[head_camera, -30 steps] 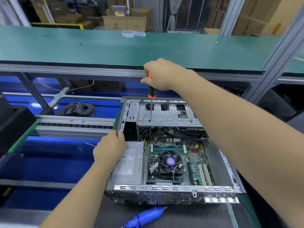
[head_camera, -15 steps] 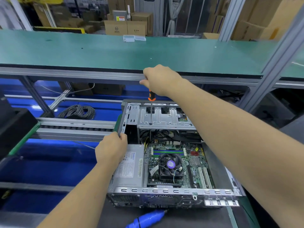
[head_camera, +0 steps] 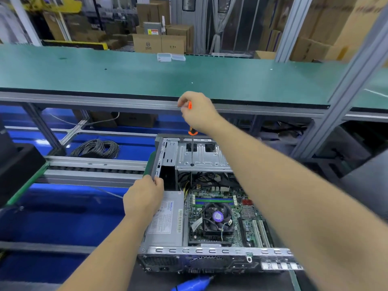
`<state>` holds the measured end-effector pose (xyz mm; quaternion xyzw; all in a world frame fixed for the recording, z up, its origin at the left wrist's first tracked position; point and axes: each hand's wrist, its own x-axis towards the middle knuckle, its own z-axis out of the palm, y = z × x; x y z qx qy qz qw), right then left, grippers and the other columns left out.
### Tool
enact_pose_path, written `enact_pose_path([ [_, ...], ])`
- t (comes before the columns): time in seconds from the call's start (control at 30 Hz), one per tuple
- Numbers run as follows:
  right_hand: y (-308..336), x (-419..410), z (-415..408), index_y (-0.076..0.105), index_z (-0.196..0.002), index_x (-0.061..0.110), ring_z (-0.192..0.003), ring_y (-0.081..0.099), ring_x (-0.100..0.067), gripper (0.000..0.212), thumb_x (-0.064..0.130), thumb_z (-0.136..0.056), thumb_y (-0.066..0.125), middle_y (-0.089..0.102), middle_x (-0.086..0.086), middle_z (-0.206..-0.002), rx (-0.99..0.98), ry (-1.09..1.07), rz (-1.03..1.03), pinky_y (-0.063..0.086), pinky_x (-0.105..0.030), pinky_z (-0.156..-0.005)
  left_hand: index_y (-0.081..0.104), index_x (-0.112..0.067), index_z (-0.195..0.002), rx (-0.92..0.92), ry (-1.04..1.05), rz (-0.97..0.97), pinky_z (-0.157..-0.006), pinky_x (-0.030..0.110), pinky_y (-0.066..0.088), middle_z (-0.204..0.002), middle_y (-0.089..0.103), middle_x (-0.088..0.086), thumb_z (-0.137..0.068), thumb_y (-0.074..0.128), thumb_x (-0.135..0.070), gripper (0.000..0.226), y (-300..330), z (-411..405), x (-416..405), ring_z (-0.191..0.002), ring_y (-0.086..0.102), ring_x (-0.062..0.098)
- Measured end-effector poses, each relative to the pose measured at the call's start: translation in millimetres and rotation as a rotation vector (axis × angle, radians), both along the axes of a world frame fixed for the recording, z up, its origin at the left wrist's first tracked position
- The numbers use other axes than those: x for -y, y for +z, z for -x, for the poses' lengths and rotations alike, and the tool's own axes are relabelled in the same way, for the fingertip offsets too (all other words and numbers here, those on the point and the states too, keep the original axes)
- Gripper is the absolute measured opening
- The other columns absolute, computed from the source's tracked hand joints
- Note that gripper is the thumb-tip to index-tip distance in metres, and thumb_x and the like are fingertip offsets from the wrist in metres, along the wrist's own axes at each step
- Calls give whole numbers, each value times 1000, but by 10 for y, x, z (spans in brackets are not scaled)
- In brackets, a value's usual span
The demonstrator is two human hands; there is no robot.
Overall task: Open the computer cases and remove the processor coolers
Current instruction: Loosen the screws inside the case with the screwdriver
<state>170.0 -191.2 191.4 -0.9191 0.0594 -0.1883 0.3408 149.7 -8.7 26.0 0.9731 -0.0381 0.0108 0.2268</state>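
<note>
Nearest, a blue tool [head_camera: 192,284] lies on the dark counter [head_camera: 252,282] just in front of the computer case [head_camera: 210,252], which sits open with its side panel off. Inside, the processor cooler [head_camera: 217,219] is seated on the green motherboard [head_camera: 249,215], right of the grey power supply [head_camera: 165,223]. The left hand [head_camera: 144,196] curls over the case's left wall, steadying it. Farther in, the right hand [head_camera: 198,111] is closed round the orange handle of a long screwdriver [head_camera: 192,148]. Compared with a second ago, the fingers have loosened and re-seated higher on the handle while the tip stays on the drive cage [head_camera: 201,156], which suggests turning a screw there. The cooler lies nearer than both grips and is untouched, so I judge its removal still ahead.
</note>
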Motion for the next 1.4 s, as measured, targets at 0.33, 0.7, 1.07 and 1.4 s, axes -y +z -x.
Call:
enact_pose_path([
  [0.33,-220,-157,-103,23,-53,18,-50,28,-14,58,34,-102,49,27,7,-46,412,-276,-415,26,-37,-51,58,-15,-85,17,0,-57,-51,30,31,-71,57,-1,-100,30,-37,38,-46,-20,0,-57,48,14],
  [0.7,-177,132,-115,39,-53,12,-38,31,-18,53,28,-101,53,36,-6,-43,147,222,-777,31,-24,-44,44,-13,-95,-69,-2,-52,-62,35,37,-73,51,0,-98,30,-56,45,-70,-219,233,-60,45,17],
  [1.07,341,190,-86,48,-62,17,-59,44,-23,55,58,-98,39,49,-3,-67,-299,-178,569,28,-31,-52,46,-13,-94,-61,-1,-2,-65,36,43,-71,51,-1,-94,34,-57,45,-76,-254,247,-63,50,19],
  [1.4,600,172,165,55,-118,18,-87,55,-23,23,18,-96,49,48,-6,-113,-535,229,770,44,-38,-78,48,-13,-96,-37,8,-12,-58,33,40,-71,50,-2,-92,35,-60,49,-94,-247,241,-59,46,15],
])
